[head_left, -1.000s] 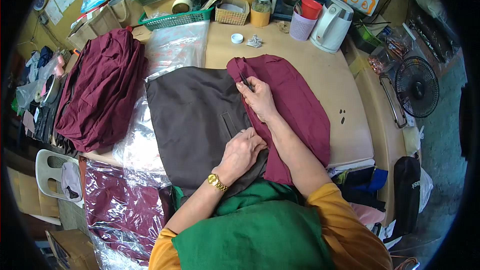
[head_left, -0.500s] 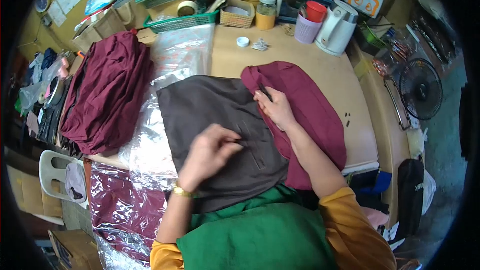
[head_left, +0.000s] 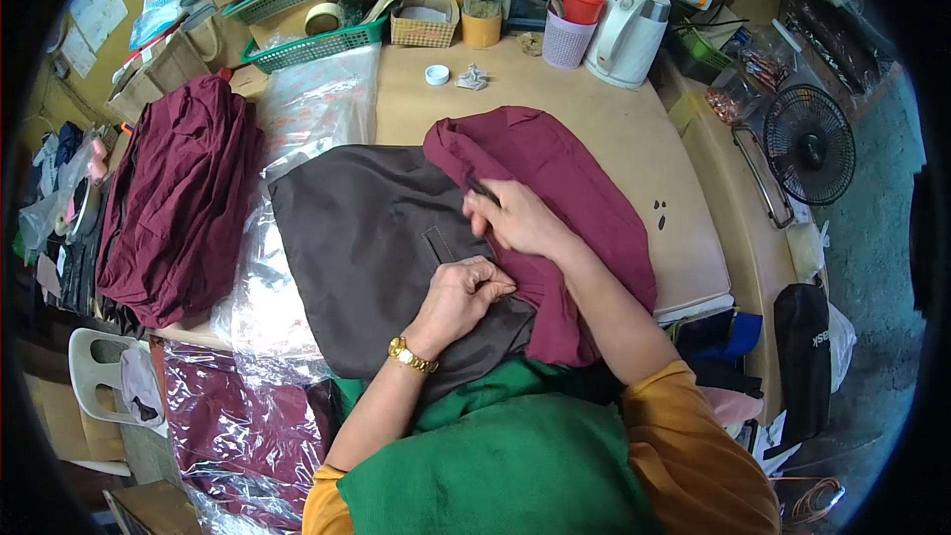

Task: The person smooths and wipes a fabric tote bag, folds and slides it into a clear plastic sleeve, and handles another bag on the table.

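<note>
A dark grey cloth lies flat in front of me, joined or laid against a maroon cloth on its right. A narrow stitched slot shows on the grey side. My left hand, with a gold watch at the wrist, pinches fabric where the two colours meet. Above and to the right, my right hand is closed round a small dark tool, mostly hidden by the fingers, over the maroon edge.
Folded maroon garments are piled at the left beside clear plastic. Baskets, a jar, a purple cup and a white kettle line the back. A black fan stands right.
My left hand has come back from above the grey cloth to pinch the fabric at the colour border. My right hand keeps the dark tool. The camera view has shifted.
</note>
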Demonstrator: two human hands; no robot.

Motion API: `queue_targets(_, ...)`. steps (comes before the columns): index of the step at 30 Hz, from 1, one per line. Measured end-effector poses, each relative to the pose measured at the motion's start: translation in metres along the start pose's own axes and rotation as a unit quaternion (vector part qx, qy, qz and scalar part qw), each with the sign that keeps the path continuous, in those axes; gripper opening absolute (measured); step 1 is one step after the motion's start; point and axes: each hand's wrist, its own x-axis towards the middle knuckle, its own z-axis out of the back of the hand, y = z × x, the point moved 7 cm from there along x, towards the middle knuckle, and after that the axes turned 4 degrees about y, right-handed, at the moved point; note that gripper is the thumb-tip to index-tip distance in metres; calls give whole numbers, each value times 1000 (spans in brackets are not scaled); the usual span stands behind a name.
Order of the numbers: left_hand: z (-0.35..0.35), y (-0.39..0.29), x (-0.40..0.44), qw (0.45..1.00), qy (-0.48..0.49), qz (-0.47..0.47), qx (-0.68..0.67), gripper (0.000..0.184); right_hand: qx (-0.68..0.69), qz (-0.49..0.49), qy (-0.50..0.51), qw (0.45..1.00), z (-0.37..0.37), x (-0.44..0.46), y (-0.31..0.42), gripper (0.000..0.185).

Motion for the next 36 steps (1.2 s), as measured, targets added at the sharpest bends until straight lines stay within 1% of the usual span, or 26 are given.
queue_targets(1, 2, 5, -1, 999, 8, 32, -17, 8, 0, -1, 0, 1000, 2, -11, -1, 32)
queue_targets(2, 4, 6, -2, 999, 0, 42, -6, 10, -118, 26, 7, 993, 4, -23, 2, 30)
queue_targets(3, 5, 7, -3, 999, 0, 43, -7, 10, -234, 53, 14, 971, 3, -35, 2, 28)
queue_targets(4, 6, 10, -4, 997, -5, 67, -41, 11, -235, 53, 15, 970, 3, -47, -4, 28)
queue_targets(5, 7, 14, -4, 993, -9, 92, -74, 11, -217, 72, -9, 973, 6, -60, -7, 27)
queue_targets(6, 9, 14, -4, 993, -11, 91, -75, 11, -199, 92, -33, 975, 9, -69, -8, 27)
queue_targets(7, 9, 15, -4, 992, 3, 99, -84, 12, -200, 92, -31, 975, 11, -76, -4, 27)
queue_targets(9, 9, 20, -4, 990, 15, 106, -92, 12, -131, 11, -18, 991, 16, -87, 0, 28)
queue_targets(10, 8, 27, -4, 990, 10, 93, -102, 12, -119, 60, -38, 990, 16, -90, -4, 27)
queue_targets(11, 8, 30, -4, 991, 6, 80, -112, 12, -119, 63, -38, 990, 15, -93, -2, 27)
queue_targets(13, 9, 32, -3, 988, 13, 88, -129, 12, -185, 37, -1, 982, 10, -97, 0, 25)
queue_targets(15, 8, 34, -3, 984, 19, 97, -148, 13, -173, 48, -3, 984, 6, -96, 1, 24)
queue_targets(18, 8, 34, -4, 986, 23, 94, -138, 12, -203, 59, -4, 977, 3, -94, 6, 25)
queue_targets(20, 10, 35, -3, 985, -4, 79, -151, 13, -226, 93, -31, 969, 3, -95, 11, 27)
queue_targets(24, 11, 31, -3, 988, -8, 67, -142, 13, -191, 99, -41, 976, 3, -96, 15, 26)
queue_targets(26, 9, 30, -3, 989, 27, 97, -113, 15, -236, 89, -32, 967, 2, -96, 15, 25)
queue_targets(27, 8, 30, -3, 989, 25, 96, -111, 15, -236, 92, -32, 967, 2, -95, 14, 25)
queue_targets(29, 12, 28, -3, 985, -9, 68, -156, 15, -218, 96, -1, 971, -1, -91, 8, 26)
queue_targets(30, 17, 25, -5, 986, -14, 67, -153, 15, -218, 102, 1, 971, -1, -91, 10, 26)
queue_targets(32, 28, 22, -12, 961, -33, 125, -245, 16, -174, 38, 46, 983, 0, -90, 2, 30)
queue_targets(33, 52, 14, -16, 967, -97, 69, -224, 23, -177, 48, 52, 982, 3, -90, 4, 30)
queue_targets(34, 90, 13, -23, 968, -218, 31, -116, 25, -179, 21, 59, 982, 6, -92, 0, 34)
queue_targets(35, 130, 20, -34, 944, -312, 79, -70, 25, -181, -7, 67, 981, 9, -94, -2, 38)
queue_targets(36, 167, 15, -43, 908, -415, 15, 54, 23, -225, -36, 74, 971, 14, -92, 2, 40)
